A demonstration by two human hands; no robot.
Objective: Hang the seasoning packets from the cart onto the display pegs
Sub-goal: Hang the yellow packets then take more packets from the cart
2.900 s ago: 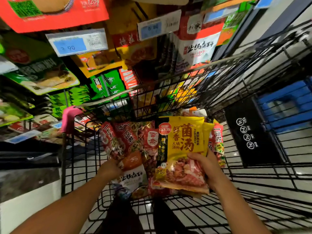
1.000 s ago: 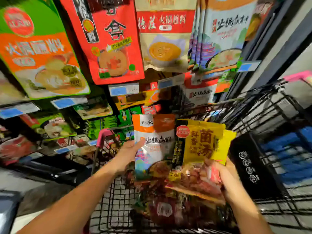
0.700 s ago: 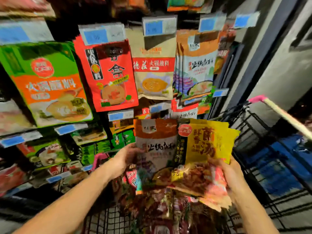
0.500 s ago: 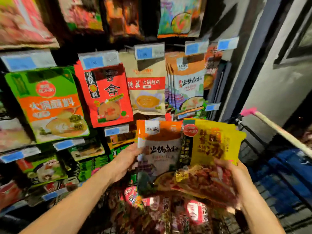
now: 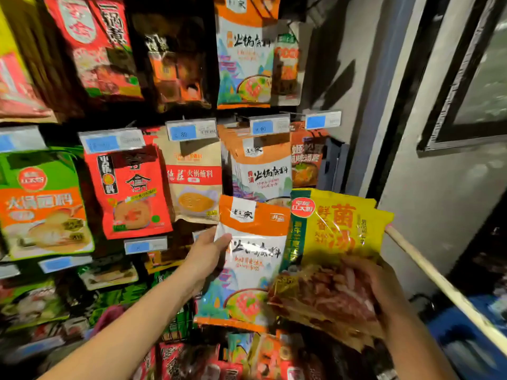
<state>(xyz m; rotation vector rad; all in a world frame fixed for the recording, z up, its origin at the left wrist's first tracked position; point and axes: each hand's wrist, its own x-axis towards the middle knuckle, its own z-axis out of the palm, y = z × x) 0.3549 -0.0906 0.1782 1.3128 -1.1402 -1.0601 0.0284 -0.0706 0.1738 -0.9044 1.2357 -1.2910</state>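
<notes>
My left hand grips the left edge of an orange-and-white seasoning packet, held upright in front of the display. Just above it hang matching orange-and-white packets on a peg under a blue price tag. My right hand holds a stack of yellow packets by their lower part, to the right of the white one. More red packets lie below in the cart at the bottom edge.
The peg wall holds a red packet, a beige one, a green-and-orange one and others above. A grey wall and a dark frame stand to the right. The cart's handle bar slants down at right.
Both hands have lifted their packets out of the cart and up toward the pegs. The view has tilted up, so the orange-and-white packet now sits just under its matching row.
</notes>
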